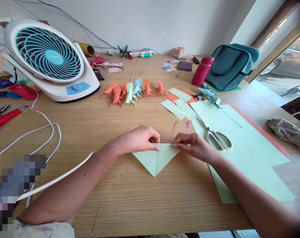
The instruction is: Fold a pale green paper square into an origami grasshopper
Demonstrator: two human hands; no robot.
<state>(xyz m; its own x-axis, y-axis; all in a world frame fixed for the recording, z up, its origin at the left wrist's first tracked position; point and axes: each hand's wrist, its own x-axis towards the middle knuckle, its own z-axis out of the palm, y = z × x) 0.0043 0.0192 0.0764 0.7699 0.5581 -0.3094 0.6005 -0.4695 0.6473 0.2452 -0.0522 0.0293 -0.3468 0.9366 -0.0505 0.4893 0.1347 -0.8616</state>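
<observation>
A pale green sheet of paper [153,162], folded into a triangle with one corner towards me, lies on the wooden table. Along its far folded edge my left hand [146,138] pinches it near the middle, thumb on top and fingers curled behind. The right-hand end of the same edge is between the thumb and fingers of my right hand [192,144]. A faint crease runs down the middle of the triangle. To the right, scissors with white handles [218,138] rest on large pale green sheets [251,165]. Behind my hands stand several folded paper figures [130,93] in orange, green and blue.
A white fan [53,58] stands at the back left, its white cable [52,129] looping over the table. Red-handled pliers [7,119] lie far left. At the back right are a pink bottle [202,71], a teal bag [231,67] and small cut papers [174,109].
</observation>
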